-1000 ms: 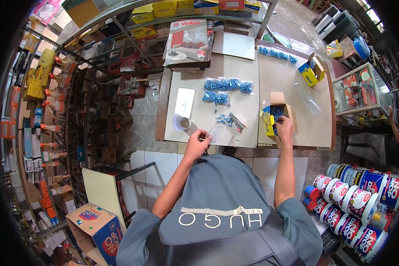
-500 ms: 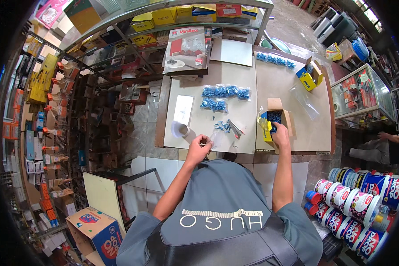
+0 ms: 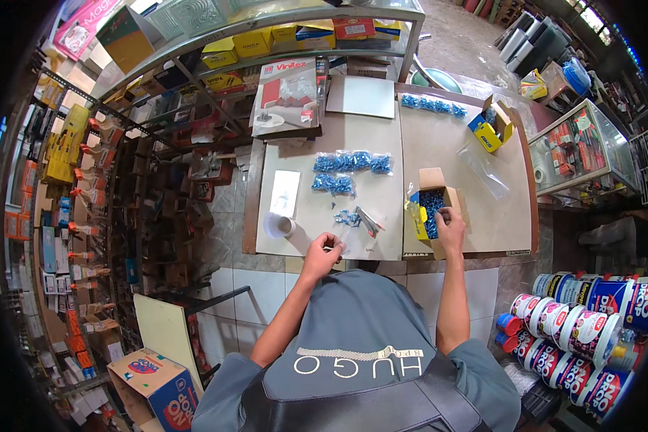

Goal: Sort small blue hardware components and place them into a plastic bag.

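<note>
My left hand (image 3: 324, 253) is closed at the table's near edge, pinching a small clear plastic bag (image 3: 347, 241). Over the right side of an open cardboard box (image 3: 430, 177) my right hand (image 3: 451, 229) has its fingers drawn together; whatever they hold is hidden. Many small blue pieces (image 3: 432, 205) fill that box, too small to identify. Beyond my left hand lies a little heap of blue pieces (image 3: 347, 217), with a grey and red stapler-like tool (image 3: 369, 222) beside it. Filled clear bags of blue pieces (image 3: 353, 162) lie in two rows farther back.
A paper roll (image 3: 279, 225) and white sheet (image 3: 286, 193) lie at the left. Another open yellow-blue box (image 3: 491, 129), a clear plastic sleeve (image 3: 486, 173) and more filled bags (image 3: 433, 105) occupy the table's right half. A large carton (image 3: 288, 101) stands at the back; paint pails (image 3: 554, 317) are stacked right.
My right hand has drawn back from inside the box toward its right edge, uncovering more blue pieces. My left hand keeps its pinch on the bag. The whole view has shifted slightly.
</note>
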A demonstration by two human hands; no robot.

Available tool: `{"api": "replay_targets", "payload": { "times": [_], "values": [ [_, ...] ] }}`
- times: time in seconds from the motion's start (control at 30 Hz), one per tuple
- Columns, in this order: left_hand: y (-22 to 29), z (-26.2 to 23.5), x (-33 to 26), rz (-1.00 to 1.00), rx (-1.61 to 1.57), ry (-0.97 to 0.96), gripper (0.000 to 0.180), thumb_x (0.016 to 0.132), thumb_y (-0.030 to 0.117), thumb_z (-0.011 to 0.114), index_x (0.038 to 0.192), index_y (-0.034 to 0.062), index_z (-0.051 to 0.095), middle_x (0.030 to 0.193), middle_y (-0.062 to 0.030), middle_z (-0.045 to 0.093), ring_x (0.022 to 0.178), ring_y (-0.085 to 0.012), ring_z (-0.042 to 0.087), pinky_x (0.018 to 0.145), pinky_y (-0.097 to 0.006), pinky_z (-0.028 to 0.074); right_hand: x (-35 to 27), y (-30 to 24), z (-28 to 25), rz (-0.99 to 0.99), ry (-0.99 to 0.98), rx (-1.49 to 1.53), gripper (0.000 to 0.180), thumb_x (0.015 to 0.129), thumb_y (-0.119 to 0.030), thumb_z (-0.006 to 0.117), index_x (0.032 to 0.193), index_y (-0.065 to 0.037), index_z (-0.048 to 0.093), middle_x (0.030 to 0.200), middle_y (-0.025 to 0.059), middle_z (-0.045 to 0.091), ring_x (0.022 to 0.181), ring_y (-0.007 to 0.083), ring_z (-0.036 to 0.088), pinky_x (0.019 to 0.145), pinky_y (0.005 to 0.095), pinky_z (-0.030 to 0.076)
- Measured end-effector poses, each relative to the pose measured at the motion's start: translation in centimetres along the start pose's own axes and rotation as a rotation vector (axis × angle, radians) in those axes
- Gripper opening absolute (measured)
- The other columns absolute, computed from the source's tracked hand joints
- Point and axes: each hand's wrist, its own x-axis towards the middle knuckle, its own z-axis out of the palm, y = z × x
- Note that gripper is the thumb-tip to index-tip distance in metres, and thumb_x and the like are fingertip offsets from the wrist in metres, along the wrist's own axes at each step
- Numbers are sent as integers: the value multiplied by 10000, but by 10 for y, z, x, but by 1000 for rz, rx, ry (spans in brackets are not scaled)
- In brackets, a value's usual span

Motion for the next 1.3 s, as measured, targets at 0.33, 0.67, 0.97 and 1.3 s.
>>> {"api": "replay_targets", "payload": {
  "times": [0.33, 0.67, 0.97, 1.3],
  "values": [
    [5, 30, 9, -5, 2, -3, 144, 899, 115, 699, 896, 12, 598, 801, -38, 631, 670, -97, 598, 580, -263, 519, 3, 13, 0, 74, 76, 108, 178, 837, -76, 694, 996, 5, 705, 889, 168, 716, 826, 245, 705, 786, 353, 545],
    [0, 47, 9, 15, -27, 2, 142, 893, 111, 695, 911, 10, 597, 808, -40, 630, 672, -100, 600, 584, -262, 520, 4, 6, -10, 119, 77, 156, 177, 862, -64, 681, 1010, 26, 721, 868, 145, 741, 795, 194, 723, 750, 320, 562],
    [-5, 31, 7, 41, -45, 7, 154, 895, 116, 705, 909, 8, 596, 793, -45, 636, 656, -107, 610, 586, -264, 525, -9, -57, 45, -5, -219, 356, 208, 870, -61, 676, 1068, -4, 703, 946, 136, 741, 824, 184, 721, 732, 303, 562],
    [-1, -10, 3, 49, -16, 13, 152, 903, 118, 695, 920, 8, 591, 812, -44, 636, 671, -107, 614, 583, -258, 525, -30, -99, 152, -315, -468, 39, 209, 815, -76, 670, 1007, 0, 705, 934, 205, 701, 869, 356, 686, 811, 414, 551]
  ]
}}
